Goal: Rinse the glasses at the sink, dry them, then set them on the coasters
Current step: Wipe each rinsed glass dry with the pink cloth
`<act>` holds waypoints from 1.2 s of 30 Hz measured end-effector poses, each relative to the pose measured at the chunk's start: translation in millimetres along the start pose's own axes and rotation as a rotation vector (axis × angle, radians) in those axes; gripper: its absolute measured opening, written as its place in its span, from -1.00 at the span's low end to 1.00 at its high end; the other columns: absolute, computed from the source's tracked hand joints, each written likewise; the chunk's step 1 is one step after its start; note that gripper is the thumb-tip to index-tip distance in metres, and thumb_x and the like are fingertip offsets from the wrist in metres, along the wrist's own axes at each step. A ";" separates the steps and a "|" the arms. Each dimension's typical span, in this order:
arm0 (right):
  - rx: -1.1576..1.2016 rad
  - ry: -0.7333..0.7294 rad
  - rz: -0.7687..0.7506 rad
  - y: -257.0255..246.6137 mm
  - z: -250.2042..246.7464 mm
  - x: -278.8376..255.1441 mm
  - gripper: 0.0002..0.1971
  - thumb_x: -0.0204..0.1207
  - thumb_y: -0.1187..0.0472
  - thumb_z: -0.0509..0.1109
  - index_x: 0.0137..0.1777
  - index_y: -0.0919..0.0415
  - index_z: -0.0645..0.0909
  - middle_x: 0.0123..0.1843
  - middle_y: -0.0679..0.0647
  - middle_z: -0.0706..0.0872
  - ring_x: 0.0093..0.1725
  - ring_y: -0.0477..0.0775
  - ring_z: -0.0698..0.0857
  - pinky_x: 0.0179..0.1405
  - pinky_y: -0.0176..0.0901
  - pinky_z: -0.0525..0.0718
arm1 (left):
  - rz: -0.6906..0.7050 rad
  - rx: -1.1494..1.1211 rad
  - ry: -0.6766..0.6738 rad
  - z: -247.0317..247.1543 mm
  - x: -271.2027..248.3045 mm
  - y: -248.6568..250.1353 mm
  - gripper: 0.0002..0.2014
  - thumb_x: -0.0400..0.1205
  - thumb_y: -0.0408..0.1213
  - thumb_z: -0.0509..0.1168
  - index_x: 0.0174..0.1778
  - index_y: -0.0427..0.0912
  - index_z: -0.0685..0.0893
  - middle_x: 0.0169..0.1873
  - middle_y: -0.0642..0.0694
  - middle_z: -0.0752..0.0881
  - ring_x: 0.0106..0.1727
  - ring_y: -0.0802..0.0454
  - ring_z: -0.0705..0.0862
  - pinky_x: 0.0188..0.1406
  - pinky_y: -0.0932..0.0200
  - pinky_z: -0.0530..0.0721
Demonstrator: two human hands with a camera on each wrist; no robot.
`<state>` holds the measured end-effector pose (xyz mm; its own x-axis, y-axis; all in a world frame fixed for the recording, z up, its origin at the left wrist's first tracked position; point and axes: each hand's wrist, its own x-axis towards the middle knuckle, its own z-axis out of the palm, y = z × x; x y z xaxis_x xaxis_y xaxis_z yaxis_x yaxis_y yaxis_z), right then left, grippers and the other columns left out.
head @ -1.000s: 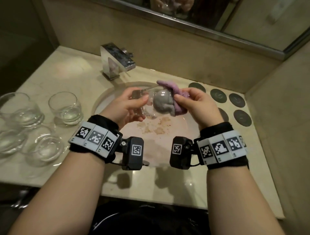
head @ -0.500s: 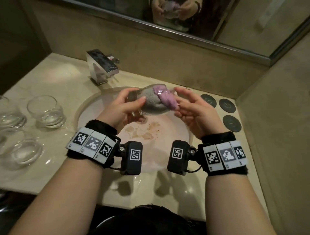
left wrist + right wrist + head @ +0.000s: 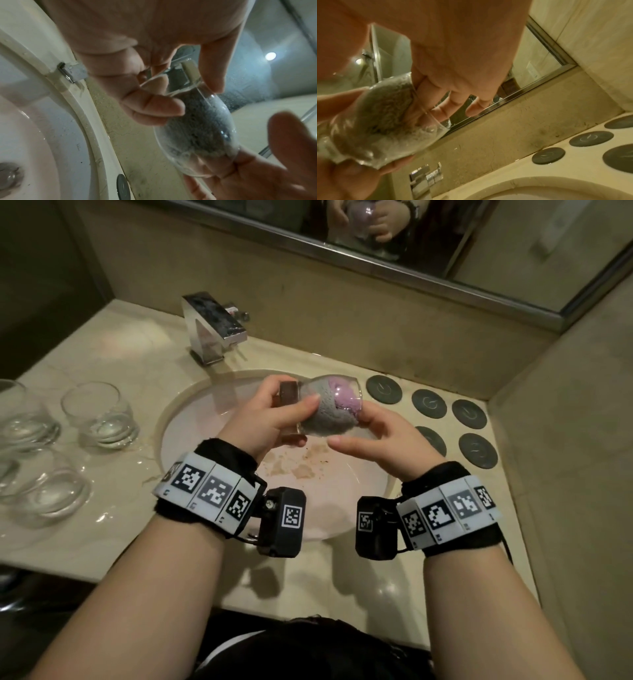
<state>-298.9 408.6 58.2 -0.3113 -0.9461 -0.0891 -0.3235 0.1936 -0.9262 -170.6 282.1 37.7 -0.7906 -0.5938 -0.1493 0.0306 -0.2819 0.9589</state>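
Observation:
A clear stemless glass [image 3: 320,424] is held tilted over the sink, its thick base to the left and its mouth to the right. My left hand [image 3: 291,405] grips its base end, thumb across the near side. A grey and pink cloth [image 3: 342,400] is stuffed inside it. My right hand [image 3: 370,429] is at the mouth, thumb straight. In the right wrist view its fingers [image 3: 426,108] reach into the glass [image 3: 376,128] and press on the cloth. In the left wrist view the glass [image 3: 197,128] shows grey cloth behind wet walls. Several dark round coasters [image 3: 429,404] lie bare to the right.
Three more glasses [image 3: 102,416] stand on the wet counter at the left. A chrome faucet [image 3: 214,326] sits behind the sink [image 3: 205,440], whose bowl is stained. A mirror runs along the back wall, and a side wall closes off the right beyond the coasters.
The cloth, which hung out of the glass's mouth, is now pushed fully inside. My right hand let go of its pinch and opened. The glass has risen slightly.

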 end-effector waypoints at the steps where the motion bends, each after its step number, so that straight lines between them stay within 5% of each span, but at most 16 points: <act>1: 0.045 -0.011 -0.003 -0.6 0.0 0.6 -0.52 0.20 -0.04 0.57 0.17 -0.15 0.63 0.23 -0.08 0.73 0.32 -0.03 0.62 0.39 0.07 0.55 | 0.027 0.010 -0.002 -0.5 -0.7 0.6 -0.58 0.34 -0.09 0.38 0.10 0.00 0.49 0.10 -0.14 0.60 0.01 -0.07 0.67 -0.29 0.20 0.68; 7: 0.129 0.074 -0.082 0.4 7.3 -0.9 -0.49 0.28 0.08 0.55 0.25 -0.12 0.56 0.27 -0.09 0.69 0.30 -0.14 0.62 0.28 -0.22 0.56 | 0.093 0.057 -0.028 -7.7 0.3 2.0 -0.57 0.37 -0.15 0.46 0.09 0.10 0.46 0.14 -0.09 0.58 0.11 -0.10 0.68 -0.11 0.08 0.75; 10: 0.054 0.117 -0.095 2.5 11.3 0.7 -0.44 0.22 0.00 0.60 0.24 -0.19 0.52 0.26 -0.15 0.69 0.29 -0.19 0.61 0.33 -0.21 0.54 | 0.055 0.015 -0.028 -6.8 2.4 2.5 -0.59 0.43 -0.17 0.45 0.13 0.02 0.45 0.17 -0.16 0.56 0.15 -0.19 0.67 -0.07 -0.03 0.77; 12: 0.121 0.120 -0.068 0.4 11.4 3.2 -0.51 0.28 0.13 0.59 0.21 -0.10 0.55 0.19 -0.08 0.72 0.22 -0.15 0.67 0.22 -0.24 0.61 | 0.054 0.044 -0.039 -6.5 3.2 3.6 -0.59 0.44 -0.17 0.47 0.12 0.00 0.45 0.15 -0.16 0.58 0.14 -0.23 0.68 0.01 -0.13 0.75; 17: 0.307 0.106 -0.081 -7.5 4.1 11.9 -0.74 0.34 0.28 0.44 0.04 0.11 0.67 -0.06 -0.04 0.83 0.03 -0.04 0.77 0.09 -0.22 0.67 | 0.253 0.303 -0.076 -9.5 4.9 8.5 -0.53 0.48 -0.27 0.47 0.20 0.08 0.39 0.09 -0.06 0.56 -0.03 0.00 0.72 -0.15 0.14 0.78; 20: 0.366 0.136 -0.086 -11.3 2.3 15.1 -0.72 0.39 0.30 0.43 0.12 0.23 0.66 0.02 0.08 0.81 0.09 0.05 0.77 0.08 -0.19 0.68 | 0.369 0.387 -0.142 -12.3 5.3 15.6 -0.46 0.34 -0.07 0.48 0.16 0.31 0.39 0.20 -0.04 0.50 0.10 -0.02 0.70 -0.09 0.13 0.78; 24: 0.413 0.245 -0.117 -14.3 5.1 17.8 -0.76 0.45 0.33 0.42 0.11 0.14 0.64 0.06 0.04 0.78 0.10 -0.04 0.75 0.08 -0.25 0.67 | 0.424 0.546 -0.131 -14.9 15.2 25.6 -0.40 0.28 0.03 0.49 0.20 0.32 0.39 0.29 -0.05 0.43 0.15 -0.07 0.68 -0.03 0.07 0.78; 26: 0.373 0.293 -0.149 -16.4 8.3 19.0 -0.76 0.47 0.33 0.41 0.11 0.09 0.61 0.06 0.02 0.75 0.09 -0.07 0.73 0.12 -0.23 0.66 | 0.368 0.554 -0.144 -17.2 19.9 27.0 -0.26 0.28 0.11 0.54 0.33 0.25 0.32 0.28 -0.02 0.42 0.15 -0.09 0.68 -0.04 0.10 0.77; 29: 0.262 0.354 -0.192 -18.1 11.6 20.1 -0.74 0.44 0.26 0.42 0.10 0.01 0.58 0.04 -0.04 0.72 0.10 -0.03 0.69 0.20 -0.16 0.65 | 0.063 0.224 -0.189 -20.2 20.7 25.4 0.06 0.09 0.46 0.40 0.47 0.12 0.21 0.21 -0.11 0.52 -0.12 -0.05 0.74 -0.20 0.12 0.76; 33: 0.152 0.370 -0.231 -17.9 9.9 21.0 -0.75 0.47 0.22 0.42 0.09 -0.07 0.57 0.03 -0.07 0.70 0.12 0.03 0.67 0.23 -0.05 0.65 | -0.112 0.084 -0.206 -13.4 18.9 29.3 -0.19 0.40 0.48 -0.16 0.32 -0.06 0.46 0.03 -0.25 0.61 -0.33 0.00 0.64 -0.48 0.21 0.68; 36: 0.126 0.316 -0.221 -16.7 9.8 22.8 -0.75 0.53 0.35 0.40 0.12 0.02 0.58 0.00 -0.13 0.69 0.04 -0.19 0.67 0.16 -0.24 0.65 | -0.114 0.098 -0.171 -2.8 22.1 31.1 -0.27 0.51 0.38 -0.07 0.23 -0.19 0.54 -0.19 -0.20 0.57 -0.49 0.10 0.52 -0.65 0.35 0.53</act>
<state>-291.8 381.3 68.0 -0.5119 -0.8314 0.2163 -0.3073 -0.0580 -0.9499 -185.4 258.1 63.5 -0.8779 -0.4238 -0.2227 -0.1177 -0.2598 0.9585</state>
